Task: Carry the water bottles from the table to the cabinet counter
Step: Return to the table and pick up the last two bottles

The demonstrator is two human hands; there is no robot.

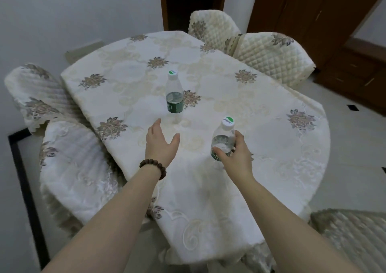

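A: Standing mid-desk [271,147], far bottle [174,93] untouched; near bottle [223,141] toward the front edge. Carried yet?

B: Neither. Right hand [235,157] fingers wrap the near one; left hand [159,143] spread wide, empty, reaching.

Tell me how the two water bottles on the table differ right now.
The near bottle is gripped by the right hand; the far bottle stands free, with the open left hand short of it. The near bottle leans in the grip; the far bottle stands upright. Both are clear, partly filled, with white caps and green labels.
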